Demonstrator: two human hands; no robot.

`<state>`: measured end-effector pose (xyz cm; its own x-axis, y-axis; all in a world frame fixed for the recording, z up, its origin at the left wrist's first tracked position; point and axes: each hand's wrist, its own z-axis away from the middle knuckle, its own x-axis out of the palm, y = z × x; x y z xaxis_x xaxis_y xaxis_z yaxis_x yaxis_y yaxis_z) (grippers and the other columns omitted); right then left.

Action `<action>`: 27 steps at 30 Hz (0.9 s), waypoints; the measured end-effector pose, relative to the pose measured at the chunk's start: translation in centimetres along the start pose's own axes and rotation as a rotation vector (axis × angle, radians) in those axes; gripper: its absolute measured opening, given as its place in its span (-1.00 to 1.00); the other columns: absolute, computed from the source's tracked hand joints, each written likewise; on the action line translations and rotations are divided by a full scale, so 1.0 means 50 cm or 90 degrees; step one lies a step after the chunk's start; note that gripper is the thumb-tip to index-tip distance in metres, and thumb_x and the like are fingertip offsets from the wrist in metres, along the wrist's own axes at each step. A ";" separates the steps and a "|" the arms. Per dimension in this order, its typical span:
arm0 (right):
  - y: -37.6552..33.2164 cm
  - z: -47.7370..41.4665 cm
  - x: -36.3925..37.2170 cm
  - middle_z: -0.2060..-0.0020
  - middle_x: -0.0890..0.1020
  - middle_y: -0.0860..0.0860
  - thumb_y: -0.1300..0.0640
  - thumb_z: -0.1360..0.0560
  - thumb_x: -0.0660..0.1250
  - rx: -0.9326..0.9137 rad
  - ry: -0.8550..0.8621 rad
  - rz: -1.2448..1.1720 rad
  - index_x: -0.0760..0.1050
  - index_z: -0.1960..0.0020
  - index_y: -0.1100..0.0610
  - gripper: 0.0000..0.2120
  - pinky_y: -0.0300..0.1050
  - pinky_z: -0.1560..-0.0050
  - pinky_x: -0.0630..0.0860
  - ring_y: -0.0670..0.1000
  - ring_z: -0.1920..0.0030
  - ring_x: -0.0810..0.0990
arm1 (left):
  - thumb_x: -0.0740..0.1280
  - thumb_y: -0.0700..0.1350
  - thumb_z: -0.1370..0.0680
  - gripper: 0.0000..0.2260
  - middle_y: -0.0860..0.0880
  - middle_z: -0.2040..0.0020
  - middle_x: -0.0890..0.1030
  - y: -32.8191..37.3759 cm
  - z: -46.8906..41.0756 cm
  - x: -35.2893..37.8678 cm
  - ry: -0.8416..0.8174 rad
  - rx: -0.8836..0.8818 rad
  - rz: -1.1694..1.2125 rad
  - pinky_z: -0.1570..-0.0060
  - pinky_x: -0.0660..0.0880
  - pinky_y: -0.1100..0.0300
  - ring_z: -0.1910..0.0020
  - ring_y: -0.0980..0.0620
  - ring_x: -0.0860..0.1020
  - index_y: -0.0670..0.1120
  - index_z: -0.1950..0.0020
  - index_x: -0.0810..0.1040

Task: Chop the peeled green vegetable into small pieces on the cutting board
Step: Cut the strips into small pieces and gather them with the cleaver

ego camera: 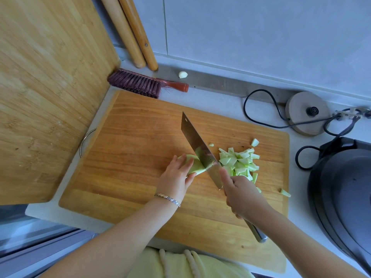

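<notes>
Peeled green vegetable point(195, 169) lies centre frame on the cutting board point(130, 147), your left grip point(176, 177) grasping the short stub. Cleaver point(195, 141), clasped in your right grip point(241, 195), bites just beside that left grip; a rolling stub or slip risks a cut.

Two wooden boards: one flat cutting board point(140, 147), one leaning board point(50, 97). Two wooden rods point(123, 33), one brush point(138, 83), one garlic clove point(183, 74), one cleaver point(197, 144), one kettle base point(307, 113), one dark cooker point(345, 187). One uncut vegetable chunk point(194, 165); cut pieces point(241, 161) too many to count.
</notes>
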<state>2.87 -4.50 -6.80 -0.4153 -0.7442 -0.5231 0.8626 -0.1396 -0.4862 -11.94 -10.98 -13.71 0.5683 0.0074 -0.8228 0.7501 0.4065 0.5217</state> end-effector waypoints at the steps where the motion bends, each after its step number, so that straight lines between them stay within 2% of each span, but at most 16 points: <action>1: 0.005 -0.001 0.003 0.48 0.32 0.03 -0.30 -0.52 -0.06 0.011 -0.005 0.006 0.30 0.29 0.16 -0.45 -0.14 0.42 0.26 -0.03 0.52 0.25 | 0.22 -0.02 -0.56 -0.62 -0.04 -0.44 0.30 0.001 0.000 -0.002 -0.006 -0.004 0.000 -0.28 0.36 0.03 -0.46 -0.08 0.19 -0.05 -0.37 0.37; 4: 0.015 -0.016 0.018 0.50 0.32 0.01 -0.28 -0.54 -0.07 0.027 -0.003 -0.001 0.28 0.32 0.15 -0.45 -0.17 0.45 0.28 -0.04 0.56 0.26 | 0.17 0.01 -0.58 -0.61 0.00 -0.47 0.24 0.004 -0.002 -0.005 -0.038 -0.009 -0.022 -0.31 0.32 0.10 -0.48 -0.04 0.13 -0.02 -0.40 0.31; 8: 0.021 -0.044 0.056 0.51 0.32 0.02 -0.24 -0.56 -0.04 0.017 0.031 -0.021 0.23 0.37 0.14 -0.48 -0.11 0.41 0.29 -0.01 0.51 0.28 | 0.24 -0.03 -0.55 -0.62 -0.04 -0.44 0.30 0.006 0.000 -0.004 -0.009 -0.013 0.015 -0.27 0.36 0.05 -0.46 -0.08 0.19 -0.07 -0.36 0.38; 11: 0.028 -0.051 0.062 0.52 0.28 0.01 -0.26 -0.53 -0.02 0.018 0.040 -0.072 0.22 0.37 0.14 -0.48 -0.09 0.38 0.26 -0.01 0.51 0.23 | 0.22 0.01 -0.56 -0.61 0.01 -0.46 0.27 0.004 0.002 -0.004 -0.012 -0.023 0.017 -0.29 0.34 0.10 -0.47 -0.01 0.16 -0.01 -0.38 0.36; 14: 0.028 -0.047 0.039 0.59 0.26 -0.05 -0.24 -0.55 0.00 0.034 0.015 -0.134 0.21 0.38 0.12 -0.49 -0.20 0.51 0.21 -0.05 0.59 0.20 | 0.21 0.07 -0.55 -0.60 0.02 -0.47 0.24 0.004 0.006 -0.010 -0.002 -0.041 0.021 -0.27 0.36 0.06 -0.47 0.00 0.16 0.05 -0.38 0.34; 17: 0.022 -0.031 0.014 0.61 0.24 -0.07 -0.23 -0.56 0.02 0.041 -0.003 -0.182 0.21 0.38 0.11 -0.50 -0.26 0.55 0.15 -0.06 0.60 0.17 | 0.20 0.08 -0.55 -0.62 0.04 -0.47 0.24 0.005 0.008 -0.013 -0.007 -0.078 0.032 -0.28 0.34 0.12 -0.46 0.01 0.18 0.05 -0.36 0.37; 24: -0.004 -0.002 -0.008 0.60 0.25 -0.05 -0.25 -0.53 0.00 0.020 -0.011 -0.157 0.23 0.38 0.12 -0.49 -0.26 0.57 0.17 -0.05 0.59 0.18 | 0.17 0.09 -0.56 -0.60 0.03 -0.46 0.26 0.007 0.005 -0.015 -0.041 -0.089 0.019 -0.33 0.27 0.15 -0.46 -0.01 0.19 0.03 -0.39 0.34; 27: -0.007 0.000 -0.007 0.59 0.25 -0.05 -0.26 -0.53 0.00 0.019 -0.013 -0.145 0.22 0.38 0.12 -0.49 -0.25 0.56 0.17 -0.04 0.58 0.18 | 0.16 0.09 -0.57 -0.60 0.04 -0.46 0.26 0.009 0.005 -0.017 -0.044 -0.086 0.006 -0.31 0.30 0.15 -0.46 0.00 0.19 0.04 -0.39 0.33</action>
<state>2.72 -4.19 -6.45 -0.5943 -0.7042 -0.3883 0.7558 -0.3240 -0.5691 -12.01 -11.03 -12.72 0.6008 -0.0491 -0.7979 0.6943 0.5266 0.4905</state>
